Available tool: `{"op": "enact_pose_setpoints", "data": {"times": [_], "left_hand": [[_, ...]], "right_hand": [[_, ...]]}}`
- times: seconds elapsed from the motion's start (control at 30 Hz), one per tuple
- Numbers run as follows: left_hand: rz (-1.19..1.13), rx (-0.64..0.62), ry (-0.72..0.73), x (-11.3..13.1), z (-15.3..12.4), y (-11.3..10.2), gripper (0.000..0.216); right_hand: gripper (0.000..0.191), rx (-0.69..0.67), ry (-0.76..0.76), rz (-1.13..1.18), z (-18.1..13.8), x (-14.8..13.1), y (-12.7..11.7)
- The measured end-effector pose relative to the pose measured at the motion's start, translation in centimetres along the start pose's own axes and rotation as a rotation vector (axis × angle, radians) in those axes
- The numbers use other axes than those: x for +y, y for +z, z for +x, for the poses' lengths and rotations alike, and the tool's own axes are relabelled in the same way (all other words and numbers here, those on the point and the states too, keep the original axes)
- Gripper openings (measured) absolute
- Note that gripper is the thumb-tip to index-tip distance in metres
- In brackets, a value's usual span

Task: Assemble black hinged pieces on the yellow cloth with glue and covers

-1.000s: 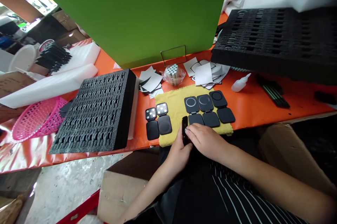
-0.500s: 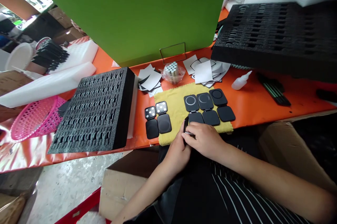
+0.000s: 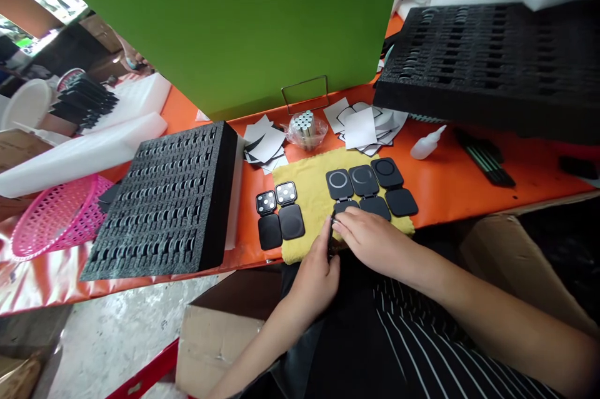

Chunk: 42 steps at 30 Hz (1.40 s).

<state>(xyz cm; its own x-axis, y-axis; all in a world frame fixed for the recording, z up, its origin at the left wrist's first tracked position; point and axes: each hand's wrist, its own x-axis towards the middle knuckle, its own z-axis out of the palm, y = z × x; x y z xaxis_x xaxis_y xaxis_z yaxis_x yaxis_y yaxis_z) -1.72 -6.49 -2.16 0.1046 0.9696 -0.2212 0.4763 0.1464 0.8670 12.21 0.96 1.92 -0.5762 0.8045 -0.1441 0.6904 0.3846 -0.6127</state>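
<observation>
Slim black pad (image 3: pixel 332 235) held edge-on by fingers of left hand (image 3: pixel 317 271); right hand (image 3: pixel 368 236) bent against it, grip unclear. Judged light, stiff; best held by rims.

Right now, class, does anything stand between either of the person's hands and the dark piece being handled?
Nothing visible does. The left hand grips the dark piece, and the fingertips of the right hand are at its upper part. The yellow cloth lies beyond, not between.
</observation>
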Motion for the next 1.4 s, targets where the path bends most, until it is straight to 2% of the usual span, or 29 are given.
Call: {"op": "enact_pose_setpoints", "data": {"times": [0.13,0.33,0.4,0.53,0.6,0.67,0.73,0.83,0.9,1.03,1.1,1.27,1.4], "left_hand": [[0.093,-0.031,0.074,-0.2,0.0,-0.1,0.066],[0.039,-0.028,0.039,-0.3,0.4,-0.4,0.065],[-0.12,-0.018,-0.013,-0.2,0.5,-0.4,0.062],[-0.683,-0.078,-0.228,-0.2,0.5,-0.2,0.065],[-0.804,-0.085,-0.291,-0.3,0.4,-0.3,0.062],[-0.722,-0.068,-0.249,-0.4,0.4,-0.5,0.053],[-0.528,-0.064,-0.146,-0.5,0.4,-0.9,0.046],[-0.247,-0.055,-0.012,-0.6,0.4,-1.5,0.048],[-0.138,-0.068,0.026,-0.5,0.3,-1.9,0.049],[-0.017,-0.108,0.071,-0.1,0.0,-2.3,0.052],[0.038,-0.118,0.099,0.2,-0.1,-2.4,0.054],[0.067,-0.079,0.124,0.5,-0.1,-2.1,0.054],[-0.146,0.016,0.042,0.3,0.3,-1.3,0.043]], "right_hand": [[0.029,0.03,0.059,0.03,0.1,0.2,0.2],[0.031,0.105,0.089,0.394,0.6,0.9,1.3],[0.031,0.082,0.101,0.63,0.8,1.2,1.7],[0.036,-0.086,0.273,1.247,1.1,1.9,2.4],[0.036,-0.125,0.335,1.364,1.1,2.3,2.5],[0.033,-0.141,0.349,1.322,1.0,2.4,2.3],[0.033,-0.149,0.341,1.202,0.9,2.5,2.2],[0.036,-0.149,0.322,1.049,0.7,2.5,2.0],[0.035,-0.184,0.346,1.039,0.5,2.6,1.9],[0.032,-0.361,0.422,1.279,0.1,2.8,1.3],[0.031,-0.389,0.449,1.372,0.1,2.8,1.1],[0.029,-0.286,0.531,1.539,0.4,2.6,2.0],[0.03,-0.219,0.496,1.645,0.6,1.9,3.0]]}}
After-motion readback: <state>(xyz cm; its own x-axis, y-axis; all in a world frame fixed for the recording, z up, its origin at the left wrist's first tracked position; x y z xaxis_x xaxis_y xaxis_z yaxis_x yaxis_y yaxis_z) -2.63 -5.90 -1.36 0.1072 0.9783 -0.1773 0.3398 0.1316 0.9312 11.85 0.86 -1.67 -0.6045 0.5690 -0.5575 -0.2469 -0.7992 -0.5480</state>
